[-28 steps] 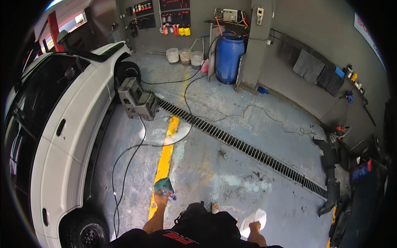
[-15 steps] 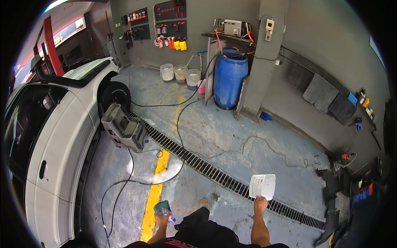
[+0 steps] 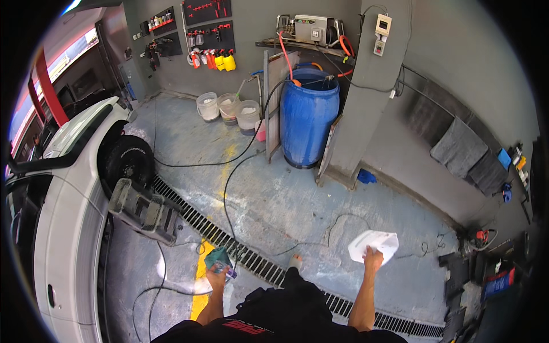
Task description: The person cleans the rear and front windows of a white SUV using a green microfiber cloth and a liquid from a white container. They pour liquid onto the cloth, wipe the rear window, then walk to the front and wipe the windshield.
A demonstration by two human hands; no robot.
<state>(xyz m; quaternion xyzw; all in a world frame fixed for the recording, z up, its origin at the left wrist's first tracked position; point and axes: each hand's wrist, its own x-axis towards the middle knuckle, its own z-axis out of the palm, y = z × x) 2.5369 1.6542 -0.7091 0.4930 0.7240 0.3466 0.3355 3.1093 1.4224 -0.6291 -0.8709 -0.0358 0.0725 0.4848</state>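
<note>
Your left hand [image 3: 215, 278] is positioned above the painted yellow floor stripe [image 3: 199, 304]. Its fingers are closed around a dark green, flat-looking piece [image 3: 217, 257] and a small purple item [image 3: 231, 273]; the exact kind of each cannot be told. Your right hand [image 3: 373, 260] is extended forward, well apart from the left. Its fingers pinch the near edge of a white plastic container [image 3: 372, 242], which is held tilted above the grey-blue concrete floor [image 3: 286, 211]. The long slotted metal drain grate [image 3: 260, 264] runs diagonally between the two hands. A grey two-level plastic step [image 3: 143, 211] stands beside the white vehicle [image 3: 71, 240] on your left. Ahead, a tall blue plastic barrel [image 3: 310, 126] stands upright beside the wall pillar [image 3: 372, 86].
</note>
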